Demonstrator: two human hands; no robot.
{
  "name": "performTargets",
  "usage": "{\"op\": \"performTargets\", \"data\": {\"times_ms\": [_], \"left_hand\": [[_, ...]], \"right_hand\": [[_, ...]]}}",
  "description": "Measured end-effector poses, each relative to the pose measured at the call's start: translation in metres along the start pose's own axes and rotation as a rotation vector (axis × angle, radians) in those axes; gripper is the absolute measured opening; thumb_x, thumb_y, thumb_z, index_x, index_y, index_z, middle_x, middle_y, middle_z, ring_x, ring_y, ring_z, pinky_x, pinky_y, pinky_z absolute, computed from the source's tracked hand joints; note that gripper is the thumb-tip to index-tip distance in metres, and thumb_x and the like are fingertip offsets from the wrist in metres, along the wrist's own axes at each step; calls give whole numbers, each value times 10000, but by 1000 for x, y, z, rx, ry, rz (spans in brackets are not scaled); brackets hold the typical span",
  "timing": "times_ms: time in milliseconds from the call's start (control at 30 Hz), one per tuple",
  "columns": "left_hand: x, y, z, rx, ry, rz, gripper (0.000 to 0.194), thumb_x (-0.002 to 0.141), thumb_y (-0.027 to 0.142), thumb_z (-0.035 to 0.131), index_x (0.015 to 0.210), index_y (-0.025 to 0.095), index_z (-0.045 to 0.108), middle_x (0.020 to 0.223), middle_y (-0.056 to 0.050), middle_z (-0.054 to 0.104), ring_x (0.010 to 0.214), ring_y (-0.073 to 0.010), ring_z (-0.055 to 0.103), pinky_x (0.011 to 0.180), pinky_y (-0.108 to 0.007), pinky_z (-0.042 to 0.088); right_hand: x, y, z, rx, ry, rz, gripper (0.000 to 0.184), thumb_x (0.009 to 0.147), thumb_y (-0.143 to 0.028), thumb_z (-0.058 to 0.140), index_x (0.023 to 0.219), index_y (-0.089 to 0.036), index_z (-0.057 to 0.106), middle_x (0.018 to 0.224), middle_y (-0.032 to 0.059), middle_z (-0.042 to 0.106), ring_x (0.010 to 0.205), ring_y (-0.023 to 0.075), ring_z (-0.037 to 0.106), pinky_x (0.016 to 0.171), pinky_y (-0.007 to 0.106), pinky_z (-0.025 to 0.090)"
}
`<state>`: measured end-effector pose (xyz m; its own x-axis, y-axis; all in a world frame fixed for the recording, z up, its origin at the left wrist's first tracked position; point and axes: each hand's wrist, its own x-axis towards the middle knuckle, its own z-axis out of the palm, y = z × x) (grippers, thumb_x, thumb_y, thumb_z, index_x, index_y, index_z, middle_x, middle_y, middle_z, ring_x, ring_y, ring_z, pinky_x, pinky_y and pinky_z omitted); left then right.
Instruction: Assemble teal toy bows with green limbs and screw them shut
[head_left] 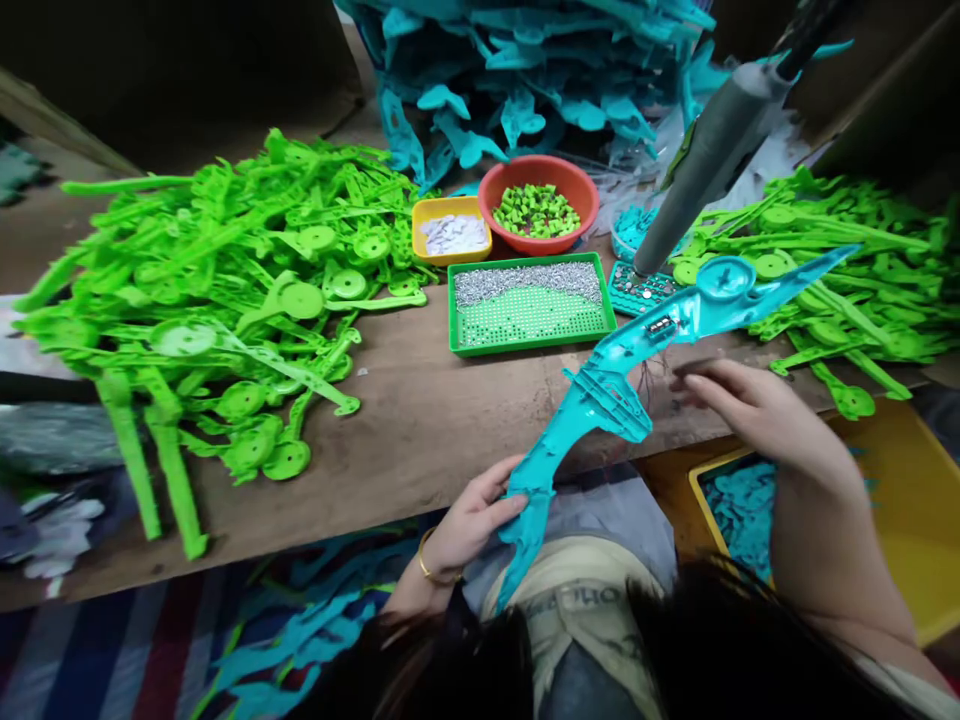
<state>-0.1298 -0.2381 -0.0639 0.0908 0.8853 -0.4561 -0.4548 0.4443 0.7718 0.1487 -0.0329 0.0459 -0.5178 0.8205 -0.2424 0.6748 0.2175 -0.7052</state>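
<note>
My left hand (476, 515) grips the lower end of a long teal plastic toy-bow half (566, 420), thumb on top. The piece is tilted up to the right over the table edge, its ribbed inner side showing. A small dark-and-metal part (661, 327) sits in its upper arm, below a round disc (725, 278). My right hand (757, 410) is just right of the piece, apart from it, with fingers bent and drawn together. Thin dark wires (646, 377) show near its fingertips; whether the fingers hold them is too blurred to tell.
A green tray (534, 345) of small screws lies ahead, with a yellow tub (415, 238) and red bowl (491, 190) behind. Green plastic parts pile left (300, 298) and right (862, 260). A grey hanging tool (694, 165) slants down at right. A yellow crate (900, 500) stands below.
</note>
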Motion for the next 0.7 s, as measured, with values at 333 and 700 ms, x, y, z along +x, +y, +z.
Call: {"op": "performTargets", "data": {"times_ms": [333,700], "left_hand": [[-20,25,-26,139,157,25,497,751,307,760,1225,224,635,1143,-76,698,887,-184,665,812,-263,521],[-45,61,-74,457,251,-55,475,737,337,764,1197,273,666,1166,-40,699,1019,-220,647,845,-232,519]], "right_hand": [[50,-3,100,1176,-188,-12,517,630,-218,625,1142,-281,581,1059,20,697,854,178,676,702,335,558],[-19,-5,62,1011,-175,145,278,643,-292,828,859,-194,683,647,-7,637,498,62,541,412,150,385]]}}
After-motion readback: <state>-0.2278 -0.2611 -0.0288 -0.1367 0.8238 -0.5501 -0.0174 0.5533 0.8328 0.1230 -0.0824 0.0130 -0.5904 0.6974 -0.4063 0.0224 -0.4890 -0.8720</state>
